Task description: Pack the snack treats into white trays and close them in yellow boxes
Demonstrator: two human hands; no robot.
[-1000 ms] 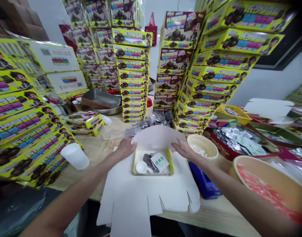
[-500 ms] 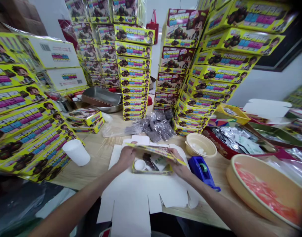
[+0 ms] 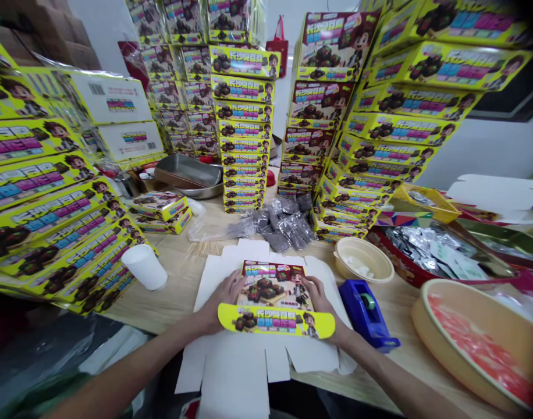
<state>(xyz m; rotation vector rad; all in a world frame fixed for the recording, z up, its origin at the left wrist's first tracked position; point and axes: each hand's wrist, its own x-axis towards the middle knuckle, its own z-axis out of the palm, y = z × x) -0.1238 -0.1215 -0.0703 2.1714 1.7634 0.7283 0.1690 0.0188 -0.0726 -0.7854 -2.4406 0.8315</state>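
A printed cardboard box (image 3: 275, 286) in dark red and yellow lies in front of me on flattened white cardboard (image 3: 235, 364). Its lid is down over the contents, and the yellow front flap (image 3: 277, 322) sticks out toward me. My left hand (image 3: 225, 298) grips the box's left side, fingers at the far left corner. At the right side my right hand (image 3: 321, 299) grips it in the same way, fingers bent over the edge. What lies inside the box is hidden under the lid.
Tall stacks of similar boxes (image 3: 244, 125) stand behind and on both sides. To the left is a white cup (image 3: 144, 266). A blue tape dispenser (image 3: 366, 314), a small beige bowl (image 3: 343, 262) and a large tub (image 3: 427, 343) of red packets stand right. Dark sachets (image 3: 288, 224) lie behind.
The raised lid has come down and now covers the cup and sachets in the box. Both hands have moved down and nearer to me along the box's sides.
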